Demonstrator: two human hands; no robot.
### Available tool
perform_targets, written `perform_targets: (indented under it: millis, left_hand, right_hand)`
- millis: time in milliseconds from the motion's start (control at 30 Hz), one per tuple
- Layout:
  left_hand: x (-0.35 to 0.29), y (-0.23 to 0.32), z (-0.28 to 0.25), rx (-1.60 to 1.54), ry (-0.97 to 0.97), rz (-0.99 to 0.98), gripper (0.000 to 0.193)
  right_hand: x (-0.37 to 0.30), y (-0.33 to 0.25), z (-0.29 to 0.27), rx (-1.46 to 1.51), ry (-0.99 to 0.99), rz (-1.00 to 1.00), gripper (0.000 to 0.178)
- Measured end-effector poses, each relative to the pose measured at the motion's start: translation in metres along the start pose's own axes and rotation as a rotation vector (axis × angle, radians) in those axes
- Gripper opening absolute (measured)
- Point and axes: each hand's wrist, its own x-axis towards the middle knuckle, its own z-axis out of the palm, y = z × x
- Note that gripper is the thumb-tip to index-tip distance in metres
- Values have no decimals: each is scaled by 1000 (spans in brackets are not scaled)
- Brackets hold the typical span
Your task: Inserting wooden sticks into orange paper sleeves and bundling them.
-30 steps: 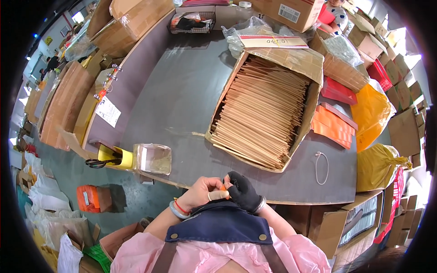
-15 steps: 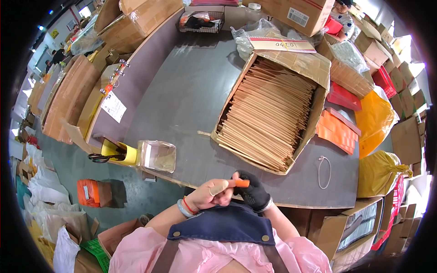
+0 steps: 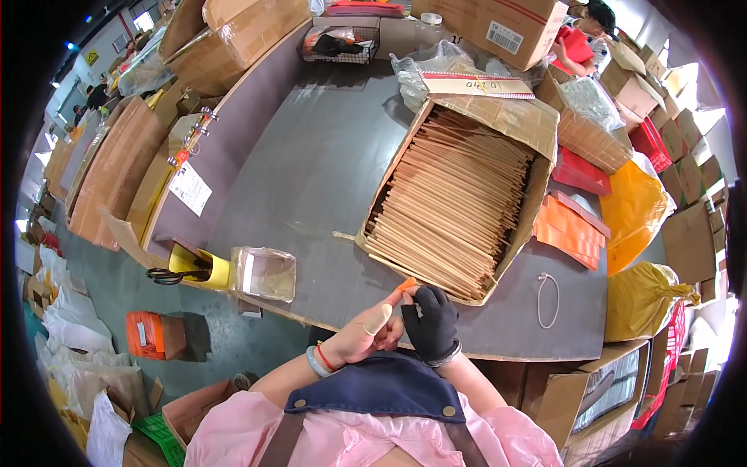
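Note:
My left hand [image 3: 362,333] is bare, just in front of the table edge. Its index finger points up and right, capped by an orange finger cot [image 3: 406,285]. A beige finger cot [image 3: 378,319] covers the thumb, and the other fingers curl in. My right hand [image 3: 433,325], in a black glove, is closed against the left fingers, near the orange cot. What its fingertips pinch, if anything, is hidden. Just beyond both hands stands an open cardboard box [image 3: 510,274], tightly packed with thin brown strips [image 3: 451,194] lying in a row.
On the grey table [image 3: 288,187] lie a white loop [image 3: 548,300], orange sheets [image 3: 572,232] and a red box [image 3: 580,170]. A clear plastic bin [image 3: 268,274] and yellow holder [image 3: 208,268] with scissors stand left. A wire basket [image 3: 342,45] sits far back. Another person holds something red at back right.
Both hands have shifted slightly away from my body. The orange-capped finger now points up and right rather than sideways, and the gloved fingers have curled in. The person at the back has leaned in.

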Motion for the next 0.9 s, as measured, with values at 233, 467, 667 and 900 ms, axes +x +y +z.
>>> perform_targets:
  millis: [233,467,667,900]
  left_hand:
    - [1,0,-4,143,85,-39,91]
    - [-4,0,-7,1293,231,80,91]
    - [2,26,-15,1436,165,150,57]
    - [11,43,-29,1009,-4,-127,67]
  right_hand:
    - [7,3,-2,36,-154,37,9]
    - [-2,8,1,103,-169,31,10]
    - [-10,16,7,107,-276,-45,11]
    - [13,34,-29,175,-117,72,21]
